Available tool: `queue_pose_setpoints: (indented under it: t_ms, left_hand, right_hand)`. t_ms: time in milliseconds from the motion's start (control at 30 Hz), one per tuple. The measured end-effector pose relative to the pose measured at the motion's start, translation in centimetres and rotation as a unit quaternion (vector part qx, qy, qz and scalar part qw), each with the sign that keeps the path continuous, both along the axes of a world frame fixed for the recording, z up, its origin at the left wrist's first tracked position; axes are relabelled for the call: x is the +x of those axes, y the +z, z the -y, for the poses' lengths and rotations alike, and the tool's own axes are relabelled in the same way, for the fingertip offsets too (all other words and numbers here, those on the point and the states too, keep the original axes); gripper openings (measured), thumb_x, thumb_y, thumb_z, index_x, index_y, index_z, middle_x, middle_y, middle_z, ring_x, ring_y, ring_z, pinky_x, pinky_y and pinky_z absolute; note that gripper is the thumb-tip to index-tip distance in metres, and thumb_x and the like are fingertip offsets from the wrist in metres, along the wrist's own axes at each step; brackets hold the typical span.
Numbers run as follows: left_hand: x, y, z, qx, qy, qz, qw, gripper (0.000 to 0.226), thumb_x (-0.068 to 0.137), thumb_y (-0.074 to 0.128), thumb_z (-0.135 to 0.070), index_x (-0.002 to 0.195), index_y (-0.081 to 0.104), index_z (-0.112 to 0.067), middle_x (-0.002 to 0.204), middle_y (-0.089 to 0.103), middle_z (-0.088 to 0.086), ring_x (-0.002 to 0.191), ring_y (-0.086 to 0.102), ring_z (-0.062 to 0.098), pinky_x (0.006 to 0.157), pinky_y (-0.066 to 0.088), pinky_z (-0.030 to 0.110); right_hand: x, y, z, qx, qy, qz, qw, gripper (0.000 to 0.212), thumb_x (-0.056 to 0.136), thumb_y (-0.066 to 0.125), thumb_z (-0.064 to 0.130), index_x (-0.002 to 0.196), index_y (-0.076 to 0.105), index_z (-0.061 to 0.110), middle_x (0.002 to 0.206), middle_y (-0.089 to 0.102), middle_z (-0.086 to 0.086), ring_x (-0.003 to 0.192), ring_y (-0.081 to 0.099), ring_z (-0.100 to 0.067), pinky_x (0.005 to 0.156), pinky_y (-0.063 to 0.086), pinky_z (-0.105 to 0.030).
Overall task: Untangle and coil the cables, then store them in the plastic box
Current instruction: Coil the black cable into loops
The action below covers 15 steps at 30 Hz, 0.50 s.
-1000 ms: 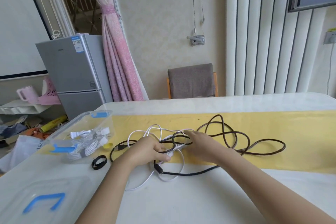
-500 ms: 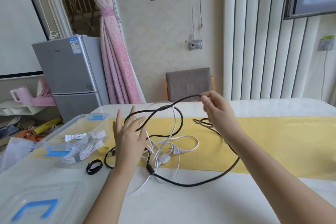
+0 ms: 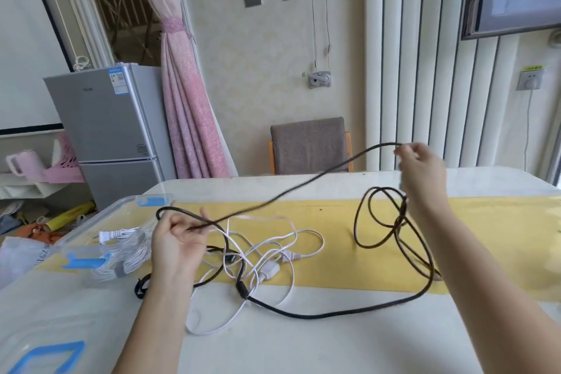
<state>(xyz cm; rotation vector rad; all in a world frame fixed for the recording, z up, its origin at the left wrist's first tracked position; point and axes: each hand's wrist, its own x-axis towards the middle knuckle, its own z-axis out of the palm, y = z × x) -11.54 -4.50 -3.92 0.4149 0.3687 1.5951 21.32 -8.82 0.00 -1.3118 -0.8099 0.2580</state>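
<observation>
Your right hand (image 3: 422, 173) is now farther toward the table's (image 3: 303, 343) right edge than before, it and your left hand (image 3: 176, 240) each pinching the black cable (image 3: 303, 185), which looks limp and light, strung over the white cable (image 3: 291, 240) tangle beside the plastic box (image 3: 121, 215); regrip near an end.

Grey fridge (image 3: 103, 118), pink curtain (image 3: 188, 118), brown chair (image 3: 308, 146) beyond white table (image 3: 303, 343).
</observation>
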Motion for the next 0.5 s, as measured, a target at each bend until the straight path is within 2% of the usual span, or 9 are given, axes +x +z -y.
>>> queue_pose_setpoints:
  t_ms: [67, 133, 200, 233, 300, 333, 367, 433, 500]
  left_hand:
    - [-1.0, -0.7, -0.5, -0.018, 0.008, -0.032, 0.999, 0.039, 0.085, 0.057, -0.014, 0.048, 0.047, -0.02, 0.039, 0.034, -0.012, 0.038, 0.041, 0.001, 0.061, 0.056, 0.024]
    - [-1.1, -1.2, -0.9, -0.023, 0.019, -0.087, 0.996, 0.032, 0.096, 0.047, -0.017, 0.065, 0.053, -0.02, 0.045, 0.036, -0.01, 0.043, 0.044, 0.003, 0.062, 0.056, 0.025]
    - [-0.4, -1.0, -1.0, -0.017, 0.015, -0.131, 0.991, 0.024, 0.097, 0.044, -0.017, 0.074, 0.051, -0.019, 0.052, 0.04, -0.008, 0.054, 0.045, 0.008, 0.068, 0.052, 0.029]
    - [0.1, -0.6, -0.9, -0.012, 0.001, -0.15, 0.989, 0.026, 0.098, 0.044, -0.019, 0.072, 0.047, -0.019, 0.051, 0.038, -0.007, 0.053, 0.042, 0.009, 0.068, 0.047, 0.028]
    - [1.6, 0.4, -0.5, 0.01, -0.023, -0.21, 0.977, 0.034, 0.098, 0.043, -0.02, 0.065, 0.035, -0.019, 0.046, 0.029, -0.007, 0.044, 0.032, 0.007, 0.06, 0.036, 0.023]
    - [2.4, 1.0, -0.2, 0.036, -0.02, -0.259, 0.965, 0.035, 0.096, 0.046, -0.018, 0.064, 0.033, -0.019, 0.046, 0.026, -0.008, 0.042, 0.029, 0.007, 0.057, 0.03, 0.023]
    - [3.2, 1.6, 0.1, 0.074, -0.01, -0.314, 0.947, 0.033, 0.092, 0.052, -0.015, 0.064, 0.034, -0.018, 0.049, 0.027, -0.008, 0.043, 0.028, 0.006, 0.055, 0.026, 0.024]
    - [4.7, 3.1, 1.3, 0.163, -0.01, -0.417, 0.894, 0.019, 0.076, 0.061, -0.009, 0.069, 0.044, -0.015, 0.058, 0.034, -0.007, 0.051, 0.032, 0.005, 0.055, 0.027, 0.022]
    - [6.2, 4.7, 2.8, 0.238, -0.069, -0.467, 0.849, 0.014, 0.068, 0.055, -0.006, 0.078, 0.051, -0.015, 0.065, 0.039, -0.004, 0.06, 0.036, 0.009, 0.058, 0.03, 0.021]
  right_hand:
    - [2.1, 0.0, 0.1, -0.02, -0.03, -0.006, 0.999, 0.023, 0.094, 0.045, 0.019, 0.098, 0.065, 0.007, 0.063, 0.047, -0.001, 0.055, 0.04, -0.017, 0.057, 0.034, -0.03]
    - [3.2, -0.6, -0.1, -0.068, -0.022, 0.02, 0.997, 0.024, 0.093, 0.044, 0.016, 0.099, 0.065, 0.006, 0.065, 0.05, -0.004, 0.055, 0.041, -0.02, 0.059, 0.036, -0.032]
    - [2.6, -1.2, -0.3, -0.172, -0.004, 0.119, 0.978, 0.027, 0.091, 0.043, 0.009, 0.104, 0.067, 0.009, 0.081, 0.063, -0.009, 0.065, 0.05, -0.024, 0.058, 0.038, -0.029]
    - [2.0, -1.3, -0.4, -0.251, -0.001, 0.211, 0.945, 0.033, 0.09, 0.042, 0.005, 0.113, 0.065, 0.012, 0.1, 0.065, -0.014, 0.08, 0.055, -0.027, 0.063, 0.041, -0.031]
    - [0.0, -1.0, 0.0, -0.353, 0.008, 0.4, 0.846, 0.051, 0.088, 0.042, 0.001, 0.137, 0.047, 0.014, 0.135, 0.05, -0.017, 0.117, 0.046, -0.034, 0.091, 0.04, -0.035]
    - [-1.5, -0.5, 0.5, -0.335, 0.038, 0.461, 0.821, 0.057, 0.089, 0.047, 0.003, 0.144, 0.037, 0.014, 0.143, 0.042, -0.014, 0.128, 0.038, -0.032, 0.101, 0.033, -0.033]
    - [-3.0, -0.1, 0.9, -0.289, 0.101, 0.486, 0.819, 0.063, 0.089, 0.055, 0.008, 0.147, 0.032, 0.017, 0.147, 0.039, -0.008, 0.134, 0.033, -0.026, 0.106, 0.028, -0.029]
    - [-6.5, 0.4, 2.3, -0.219, 0.303, 0.41, 0.832, 0.079, 0.082, 0.073, 0.026, 0.148, 0.03, 0.026, 0.146, 0.04, 0.007, 0.135, 0.035, -0.01, 0.107, 0.026, -0.022]
    - [-9.9, -0.2, 2.9, -0.19, 0.463, 0.292, 0.815, 0.079, 0.074, 0.079, 0.037, 0.142, 0.038, 0.031, 0.135, 0.05, 0.01, 0.126, 0.046, -0.006, 0.108, 0.034, -0.024]
